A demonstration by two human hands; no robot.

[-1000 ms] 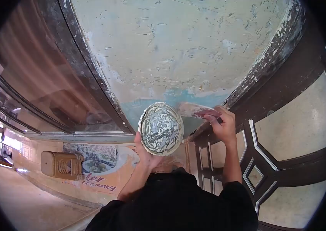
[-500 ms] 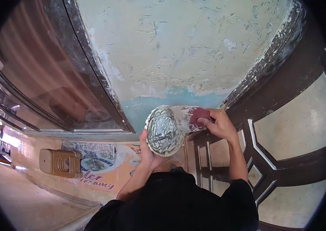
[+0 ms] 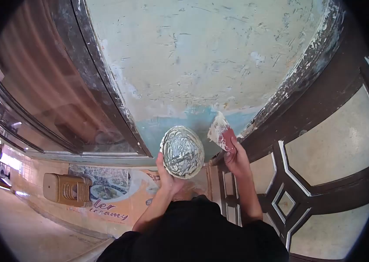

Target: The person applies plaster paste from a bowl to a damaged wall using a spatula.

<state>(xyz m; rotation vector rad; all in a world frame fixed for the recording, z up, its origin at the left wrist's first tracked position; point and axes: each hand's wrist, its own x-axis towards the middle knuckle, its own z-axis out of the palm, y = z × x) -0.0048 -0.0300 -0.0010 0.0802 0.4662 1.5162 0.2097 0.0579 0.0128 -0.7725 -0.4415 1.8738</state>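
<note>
My left hand [image 3: 169, 178] holds a round bowl [image 3: 182, 152] from below and its left side. Whitish-grey paste coats the bowl's inside and rim. In my right hand [image 3: 238, 160] is a reddish scraper [image 3: 226, 139], its blade smeared with white paste and tilted up toward the wall. The scraper is apart from the bowl, to its right. Ahead stands a wall [image 3: 193, 65], cream above and blue-green below, with patches and scratches. Whether the blade's tip touches the wall, I cannot tell.
Dark-framed glass panels [image 3: 53, 87] stand at the left, and a dark panelled door [image 3: 324, 187] at the right. A brown plastic stool [image 3: 64, 189] is at the lower left, on a printed orange sheet [image 3: 121, 209] on the floor.
The scraper has left the bowl's right edge and turned upward beside the wall. My right hand has moved slightly down and left. The bowl sits slightly lower in view.
</note>
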